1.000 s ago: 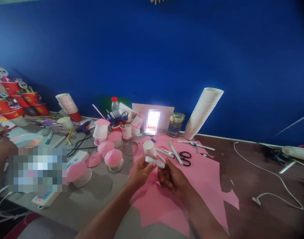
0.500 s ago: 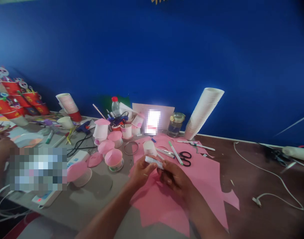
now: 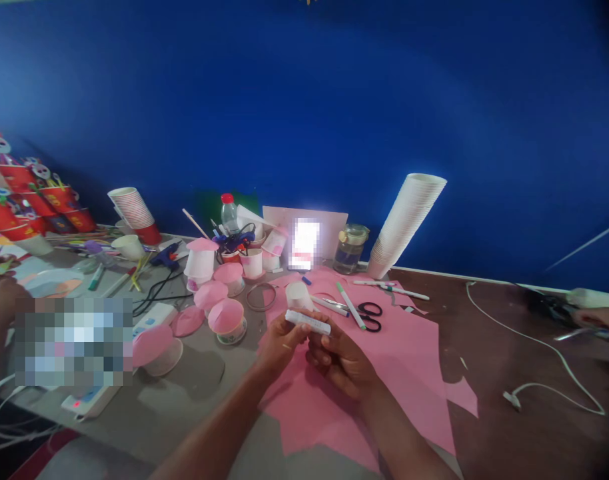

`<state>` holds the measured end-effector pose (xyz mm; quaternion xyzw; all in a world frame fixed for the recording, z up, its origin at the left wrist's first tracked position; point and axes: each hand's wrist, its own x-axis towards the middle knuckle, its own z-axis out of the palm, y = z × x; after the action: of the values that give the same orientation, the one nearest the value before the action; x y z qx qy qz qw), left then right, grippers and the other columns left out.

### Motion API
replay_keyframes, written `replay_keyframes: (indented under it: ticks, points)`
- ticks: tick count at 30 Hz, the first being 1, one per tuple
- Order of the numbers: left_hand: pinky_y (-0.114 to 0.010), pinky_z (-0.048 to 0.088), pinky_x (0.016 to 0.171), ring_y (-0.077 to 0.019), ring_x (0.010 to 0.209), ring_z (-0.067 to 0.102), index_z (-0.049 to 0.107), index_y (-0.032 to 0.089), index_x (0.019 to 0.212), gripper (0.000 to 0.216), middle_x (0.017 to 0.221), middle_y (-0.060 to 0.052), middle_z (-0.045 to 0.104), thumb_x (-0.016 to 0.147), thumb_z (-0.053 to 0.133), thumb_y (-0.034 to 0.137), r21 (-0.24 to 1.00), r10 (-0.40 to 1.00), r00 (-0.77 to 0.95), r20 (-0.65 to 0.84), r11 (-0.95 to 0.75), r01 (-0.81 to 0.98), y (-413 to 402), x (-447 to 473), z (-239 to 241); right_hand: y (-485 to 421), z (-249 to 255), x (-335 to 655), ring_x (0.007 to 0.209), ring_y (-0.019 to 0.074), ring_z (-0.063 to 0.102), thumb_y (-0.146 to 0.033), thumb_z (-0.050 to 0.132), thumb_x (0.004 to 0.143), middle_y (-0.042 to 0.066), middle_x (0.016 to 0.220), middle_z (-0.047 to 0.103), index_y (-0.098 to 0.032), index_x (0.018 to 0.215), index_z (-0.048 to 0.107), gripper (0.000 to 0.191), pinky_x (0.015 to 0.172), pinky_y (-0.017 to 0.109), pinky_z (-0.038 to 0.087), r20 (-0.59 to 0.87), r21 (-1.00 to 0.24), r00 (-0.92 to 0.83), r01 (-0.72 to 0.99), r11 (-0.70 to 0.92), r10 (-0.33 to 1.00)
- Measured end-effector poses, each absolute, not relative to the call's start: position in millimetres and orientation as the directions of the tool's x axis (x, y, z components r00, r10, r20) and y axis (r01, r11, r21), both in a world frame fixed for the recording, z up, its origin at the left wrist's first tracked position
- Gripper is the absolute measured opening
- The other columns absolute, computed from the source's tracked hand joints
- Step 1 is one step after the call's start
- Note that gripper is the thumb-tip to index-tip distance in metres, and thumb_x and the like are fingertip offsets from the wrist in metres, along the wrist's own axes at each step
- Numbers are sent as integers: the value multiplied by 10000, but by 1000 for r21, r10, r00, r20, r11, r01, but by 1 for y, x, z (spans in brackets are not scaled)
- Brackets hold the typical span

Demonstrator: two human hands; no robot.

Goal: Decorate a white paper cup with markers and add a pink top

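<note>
My left hand [image 3: 278, 345] is closed, its thumb pinching a short white stick-shaped piece [image 3: 308, 323] with faint marks on it. I cannot make out what kind of thing it is. Under and beside its right end, the curled fingers of my right hand [image 3: 342, 360] grip the same piece. Both hands are above a large cut sheet of pink paper [image 3: 404, 373]. Just beyond them stands a small white cup [image 3: 298, 295]. Black-handled scissors [image 3: 370, 316] and a green-capped marker [image 3: 351, 307] lie on the paper to the right.
Left of my hands are white cups with pink paper tops [image 3: 227, 317] and a power strip [image 3: 97, 393]. A tall cup stack [image 3: 409, 223] leans near a glass jar [image 3: 351, 250]. A white cable [image 3: 559, 353] crosses the right side. Other people's hands [image 3: 604, 319] show at both edges.
The white piece has shifted slightly left and turned, with more of its right end showing. My right hand has moved a little left. Another person's hand has appeared at the right edge.
</note>
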<state>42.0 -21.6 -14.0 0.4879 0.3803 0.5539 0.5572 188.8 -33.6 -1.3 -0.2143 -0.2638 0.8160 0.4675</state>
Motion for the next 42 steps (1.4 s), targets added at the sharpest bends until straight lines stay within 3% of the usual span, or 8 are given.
replay_keyframes:
  ticks: [5,10,14,19,23,27,32,42]
  points:
    - [-228,405,599,-90,627,482,582,193,1237,674,772,25,550,676,819,482,961,978,199,71,-13,-277,-18,42,-19,-23,-7,198,434,51,264,-399,801,731,-72,578,476,-216,655,545,324,498,247,388,-145,-625,-237,-731,-275,961]
    - [-277,453,691,-160,744,576,667,171,995,198,848,-52,660,863,580,291,935,964,232,129,-196,295,-19,43,-21,-7,-6,223,462,82,334,-420,740,797,-69,543,477,-232,622,539,326,541,280,428,-70,-648,-38,-758,-74,997]
    - [-316,488,796,-209,897,619,660,171,957,281,976,-108,688,853,418,73,714,869,441,226,-456,532,-26,47,-18,-2,-8,229,430,69,338,-401,816,706,-83,513,470,-231,603,516,361,507,271,401,-103,-683,70,-730,-20,992]
    - [-387,495,872,-232,892,633,645,168,949,281,935,-114,711,813,446,23,537,703,654,281,-679,500,-35,57,-17,-5,-8,225,489,121,464,-466,793,719,-58,513,517,-241,718,577,312,508,278,379,-24,-922,198,-383,55,980]
    - [-427,461,979,-220,861,647,651,179,923,206,895,-97,725,855,478,92,501,605,687,402,-774,387,-36,56,-19,-10,-11,221,514,131,474,-440,741,767,-53,525,529,-234,766,575,264,529,281,391,75,-989,155,-117,93,985]
    - [-305,506,772,-201,848,647,660,178,932,276,898,-99,707,850,418,74,653,780,456,429,-617,440,-29,47,-18,-11,-15,218,524,129,464,-424,708,776,-53,561,527,-230,804,574,237,529,273,386,103,-995,95,4,103,990]
    - [-290,485,733,-189,790,648,665,175,955,231,879,-80,707,883,447,157,801,946,188,263,-322,505,-17,38,-19,-12,-16,217,564,141,481,-341,658,786,-30,622,553,-228,792,575,141,558,280,394,157,-982,50,111,151,986]
    - [-309,430,704,-213,797,631,602,150,1089,261,952,-105,692,887,488,268,653,989,128,77,-147,743,-19,40,-24,-13,-25,214,584,161,466,-215,600,787,-16,666,556,-240,783,599,25,573,297,348,220,-888,-154,377,264,963]
